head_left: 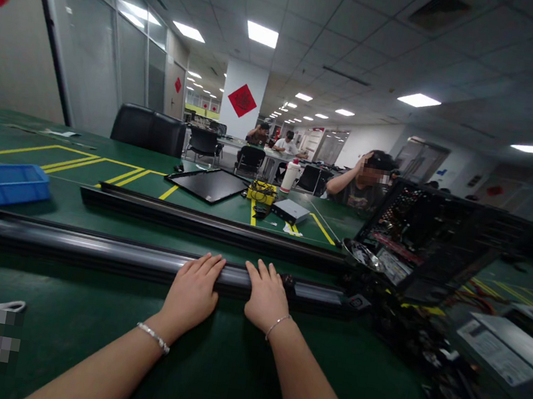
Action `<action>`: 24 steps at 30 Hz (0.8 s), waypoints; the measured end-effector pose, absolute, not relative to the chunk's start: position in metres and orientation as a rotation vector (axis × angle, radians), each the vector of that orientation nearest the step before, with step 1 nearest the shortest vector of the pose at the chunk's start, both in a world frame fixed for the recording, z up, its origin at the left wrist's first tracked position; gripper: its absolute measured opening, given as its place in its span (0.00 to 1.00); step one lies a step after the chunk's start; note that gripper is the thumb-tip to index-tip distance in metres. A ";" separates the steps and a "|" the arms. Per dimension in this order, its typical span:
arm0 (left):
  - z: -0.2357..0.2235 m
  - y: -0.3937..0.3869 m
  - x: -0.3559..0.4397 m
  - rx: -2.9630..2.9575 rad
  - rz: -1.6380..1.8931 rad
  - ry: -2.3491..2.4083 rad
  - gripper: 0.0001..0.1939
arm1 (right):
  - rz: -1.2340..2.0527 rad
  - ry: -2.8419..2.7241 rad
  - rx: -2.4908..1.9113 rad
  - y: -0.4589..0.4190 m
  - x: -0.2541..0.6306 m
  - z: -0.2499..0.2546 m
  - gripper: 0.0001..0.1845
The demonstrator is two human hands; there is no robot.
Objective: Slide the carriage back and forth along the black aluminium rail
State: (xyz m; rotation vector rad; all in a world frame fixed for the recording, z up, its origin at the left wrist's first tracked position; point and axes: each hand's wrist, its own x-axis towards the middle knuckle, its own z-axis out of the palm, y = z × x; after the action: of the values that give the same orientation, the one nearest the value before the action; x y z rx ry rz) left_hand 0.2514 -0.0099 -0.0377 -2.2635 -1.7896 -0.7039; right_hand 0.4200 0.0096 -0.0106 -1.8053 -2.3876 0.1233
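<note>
A long black rail with a shiny grey channel lies across the green table in front of me. Both my hands rest on it, side by side with a small gap between them. My left hand lies with its fingers stretched over the rail's top, palm down. Just right of it, my right hand lies the same way, fingers apart, near a small dark knob on the rail. Behind, a second long black bar runs roughly parallel. At the rail's right end sits a dark end piece.
A blue plastic bin stands at the left. Farther back are a flat black panel, a yellow box with cables, a grey drive and a white bottle. An open computer case and power supply occupy the right.
</note>
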 end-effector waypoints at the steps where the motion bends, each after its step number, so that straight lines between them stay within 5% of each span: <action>1: -0.037 -0.010 0.252 -2.262 -0.704 -1.789 0.30 | 0.127 -2.390 -1.808 0.010 0.421 -0.010 0.44; 24: -0.035 -0.011 0.253 -2.271 -0.687 -1.825 0.30 | 0.166 -2.420 -1.817 0.012 0.424 -0.008 0.45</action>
State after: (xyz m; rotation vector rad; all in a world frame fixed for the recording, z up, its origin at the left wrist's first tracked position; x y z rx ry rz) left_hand 0.2529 -0.0109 -0.0347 -2.2709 -1.8252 -0.6866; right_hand 0.4244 0.0119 -0.0082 -1.8168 -2.4197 0.1658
